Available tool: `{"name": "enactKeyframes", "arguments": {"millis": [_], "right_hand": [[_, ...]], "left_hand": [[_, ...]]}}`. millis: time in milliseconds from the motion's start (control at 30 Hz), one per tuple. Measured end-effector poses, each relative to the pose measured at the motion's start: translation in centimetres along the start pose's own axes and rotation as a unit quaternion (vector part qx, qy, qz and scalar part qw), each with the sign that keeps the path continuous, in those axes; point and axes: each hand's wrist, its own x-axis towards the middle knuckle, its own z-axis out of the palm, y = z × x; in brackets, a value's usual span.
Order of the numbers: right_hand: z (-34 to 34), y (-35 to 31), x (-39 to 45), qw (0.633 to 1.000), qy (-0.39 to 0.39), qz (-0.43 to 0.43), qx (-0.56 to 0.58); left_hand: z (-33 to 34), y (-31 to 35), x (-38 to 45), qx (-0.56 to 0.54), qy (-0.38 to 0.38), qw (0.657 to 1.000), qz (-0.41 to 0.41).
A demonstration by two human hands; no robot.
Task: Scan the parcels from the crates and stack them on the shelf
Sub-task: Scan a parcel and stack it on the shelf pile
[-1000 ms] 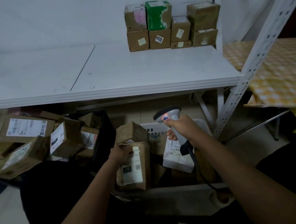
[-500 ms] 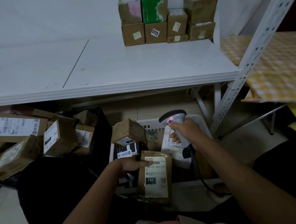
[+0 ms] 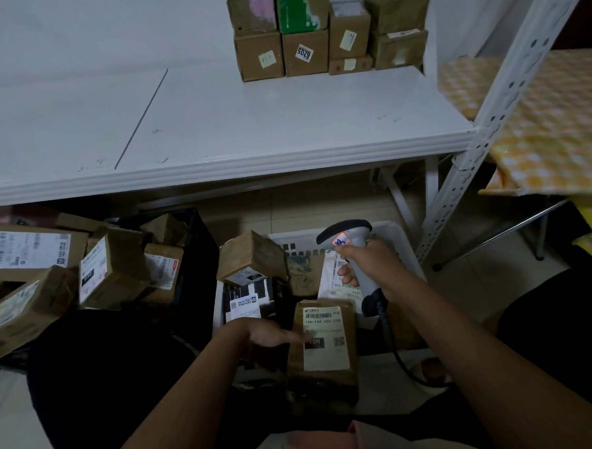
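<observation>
Progress judged early: nine parcels stacked on shelf, back right corner; rest of shelf bare. White crate below shelf front edge holds about four visible parcels; black crate left of it heaped with roughly seven, count uncertain. Left hand grips labelled brown parcel by its side, label up, at near edge of white crate. Right hand closed around barcode scanner above white crate. Scan seemingly pending.
</observation>
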Motion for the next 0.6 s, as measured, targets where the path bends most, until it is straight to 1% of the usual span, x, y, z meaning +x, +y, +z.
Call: {"name": "enactKeyframes", "arguments": {"millis": [133, 300, 467, 533, 600], "right_hand": [[-0.3, 0.5, 0.0, 1.0, 0.004, 0.005, 0.014], [-0.7, 1.0, -0.1, 1.0, 0.013, 0.005, 0.028], [-1.4, 1.3, -0.5, 0.999, 0.015, 0.008, 0.04], [-1.8, 1.4, -0.5, 0.999, 0.02, 0.01, 0.04], [-2.1, 1.3, -0.4, 0.999, 0.03, 0.011, 0.035]], "left_hand": [[1.2, 0.7, 0.7, -0.063, -0.041, 0.997, 0.016], [3.5, 2.1, 1.0, -0.091, -0.042, 0.994, 0.042], [4.6, 2.4, 1.7, -0.144, -0.061, 0.987, 0.042], [4.5, 2.4, 1.5, -0.143, -0.066, 0.987, 0.04], [3.8, 2.2, 1.3, -0.12, -0.072, 0.99, 0.035]]}}
